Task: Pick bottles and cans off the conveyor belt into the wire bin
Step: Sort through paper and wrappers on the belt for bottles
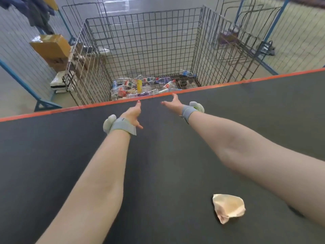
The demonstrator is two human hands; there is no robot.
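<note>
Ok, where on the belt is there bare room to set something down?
The belt is bare left of the left hand up to the orange edge, right of the right hand, and between the forearms, save the crumpled paper beside the right one. Crowded: bottles heaped in the wire bin.

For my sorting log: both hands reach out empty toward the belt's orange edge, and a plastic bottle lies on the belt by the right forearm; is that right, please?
Not quite: the head view shows crumpled tan paper, not a bottle, on the belt by the right forearm. The left hand and right hand reach out empty toward the orange edge.
</note>
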